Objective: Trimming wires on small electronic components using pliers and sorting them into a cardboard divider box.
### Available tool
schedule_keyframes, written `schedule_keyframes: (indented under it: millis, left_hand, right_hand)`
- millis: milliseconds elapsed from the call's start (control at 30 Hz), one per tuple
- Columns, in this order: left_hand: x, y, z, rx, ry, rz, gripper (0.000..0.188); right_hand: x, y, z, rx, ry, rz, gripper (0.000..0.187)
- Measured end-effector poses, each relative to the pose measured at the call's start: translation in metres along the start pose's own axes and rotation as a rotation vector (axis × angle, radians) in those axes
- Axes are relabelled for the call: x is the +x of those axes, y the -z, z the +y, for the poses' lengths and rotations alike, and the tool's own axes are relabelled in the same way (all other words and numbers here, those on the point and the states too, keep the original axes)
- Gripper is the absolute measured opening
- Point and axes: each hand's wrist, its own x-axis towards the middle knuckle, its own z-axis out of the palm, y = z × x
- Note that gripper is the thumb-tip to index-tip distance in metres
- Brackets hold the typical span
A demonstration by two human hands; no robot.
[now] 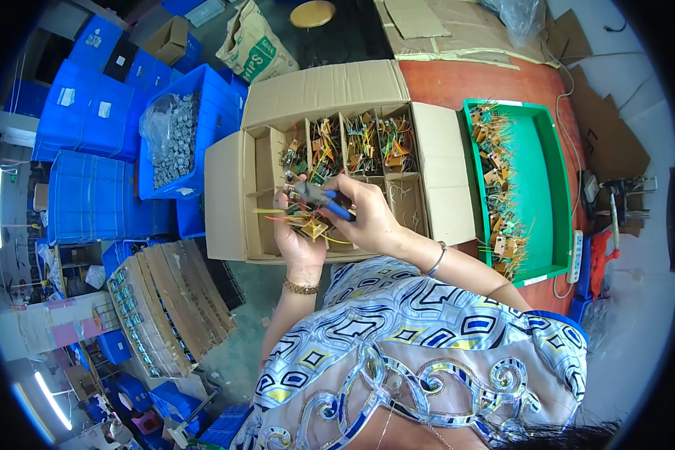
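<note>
My right hand [371,216] is closed around blue-handled pliers [313,193], possibly wire cutters; their dark metal head points left. Just below the pliers' head, my left hand [298,241] grips a small circuit board [314,228] with red and yellow wires sticking out. Whether it holds more than one board I cannot tell. Both hands are over the near part of an open cardboard box [444,154] with cardboard dividers. Its far compartments hold many wired circuit boards [364,146]. The tips of the pliers are partly lost among wires and fingers.
On the red tabletop [435,79] to the right, a green tray [551,191] carries a row of wired boards along its left side. Left of the box, a blue crate [208,142] holds small grey parts. Stacked cardboard layers [176,300] stand at the lower left.
</note>
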Motion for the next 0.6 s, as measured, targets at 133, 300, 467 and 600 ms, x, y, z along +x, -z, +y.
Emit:
schedule_keyframes:
  millis: [133, 300, 467, 600]
  left_hand:
    - [0.015, 0.018, 0.004, 0.030, -0.079, 0.034, 0.031]
    - [0.023, 0.031, 0.022, -0.521, 0.222, -0.007, 0.037]
    - [0.022, 0.029, 0.019, -0.812, 0.481, -0.223, 0.040]
    - [0.016, 0.022, 0.010, -0.598, 0.370, -0.106, 0.047]
  right_hand:
    - [-0.005, 0.001, -0.001, 0.178, -0.033, 0.058, 0.018]
    - [-0.015, 0.003, 0.013, 0.321, -0.060, 0.232, 0.016]
    - [-0.026, 0.025, 0.031, 0.204, -0.311, 0.079, 0.020]
    - [-0.031, 0.018, 0.024, 0.098, -0.231, 0.008, 0.022]
